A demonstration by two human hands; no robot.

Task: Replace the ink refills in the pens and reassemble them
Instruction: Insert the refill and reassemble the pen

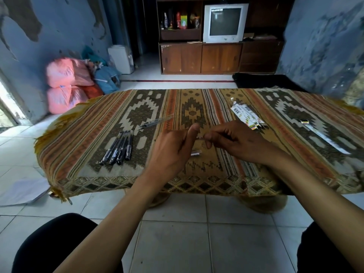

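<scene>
Head view | left hand (173,146) relaxed, empty | right hand (226,139) pinches pen part (199,137) | pens (118,148) left | refill packets (249,117) right

text: none legible — refill packets (248,115) | barcode only — pens (118,147) blurred

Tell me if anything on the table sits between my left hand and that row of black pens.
Nothing visible does. The left hand hovers above the patterned cloth, and the black pens lie side by side to its left with only bare cloth between. A clear pen lies farther back, out of that path.
</scene>
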